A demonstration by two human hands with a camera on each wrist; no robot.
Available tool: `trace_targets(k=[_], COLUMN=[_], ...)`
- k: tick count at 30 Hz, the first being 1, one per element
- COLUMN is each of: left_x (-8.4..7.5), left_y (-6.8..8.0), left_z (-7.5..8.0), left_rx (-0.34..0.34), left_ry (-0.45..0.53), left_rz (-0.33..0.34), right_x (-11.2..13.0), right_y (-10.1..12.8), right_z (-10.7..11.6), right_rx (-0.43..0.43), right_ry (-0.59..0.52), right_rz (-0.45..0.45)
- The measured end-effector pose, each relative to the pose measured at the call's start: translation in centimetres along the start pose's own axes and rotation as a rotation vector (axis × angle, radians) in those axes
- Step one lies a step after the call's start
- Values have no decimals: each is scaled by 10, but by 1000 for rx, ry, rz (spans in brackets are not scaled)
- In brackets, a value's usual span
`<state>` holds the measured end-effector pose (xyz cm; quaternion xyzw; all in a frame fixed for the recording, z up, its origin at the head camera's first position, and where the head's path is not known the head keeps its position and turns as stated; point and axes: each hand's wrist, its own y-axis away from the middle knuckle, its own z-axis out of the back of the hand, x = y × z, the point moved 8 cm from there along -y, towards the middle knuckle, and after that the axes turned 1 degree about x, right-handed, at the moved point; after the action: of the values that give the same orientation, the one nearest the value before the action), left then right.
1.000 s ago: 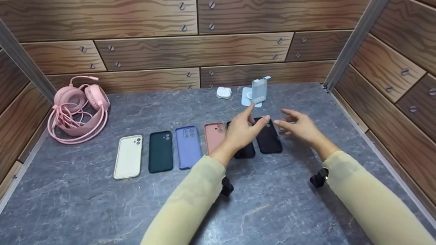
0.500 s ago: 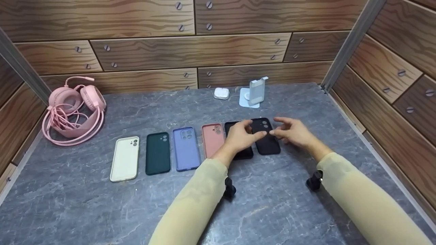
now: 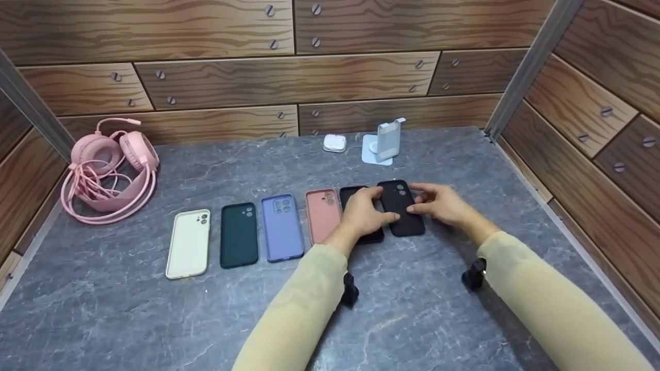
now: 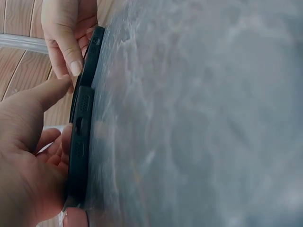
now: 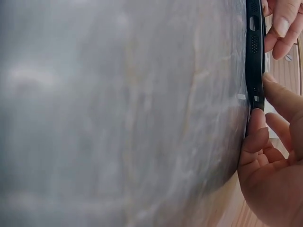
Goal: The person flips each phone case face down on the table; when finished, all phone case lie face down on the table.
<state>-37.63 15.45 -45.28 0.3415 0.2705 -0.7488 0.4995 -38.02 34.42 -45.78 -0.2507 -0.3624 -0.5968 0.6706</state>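
The left hand (image 3: 363, 214) covers most of the second black silicone phone case (image 3: 356, 196) near the grey marble table's (image 3: 154, 319) far edge; both wrist views blur the tabletop.

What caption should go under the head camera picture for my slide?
Both hands touch the black phone case at the right end of a row of cases on a grey table.

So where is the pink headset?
In the head view, the pink headset lies at the table's far left corner, behind the cream case.
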Motion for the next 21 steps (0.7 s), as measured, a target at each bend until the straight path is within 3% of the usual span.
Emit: trace_targets(k=[8, 21], left_x=[-3, 1], left_y=[2, 0], left_z=[0, -2], left_rx=[-18, -13], left_ry=[-91, -104], left_rz=[-15, 4], right_x=[2, -3], right_y=[-1, -2], right_z=[-2, -2], right_rx=[2, -16], right_ry=[2, 84], right_rz=[51, 32])
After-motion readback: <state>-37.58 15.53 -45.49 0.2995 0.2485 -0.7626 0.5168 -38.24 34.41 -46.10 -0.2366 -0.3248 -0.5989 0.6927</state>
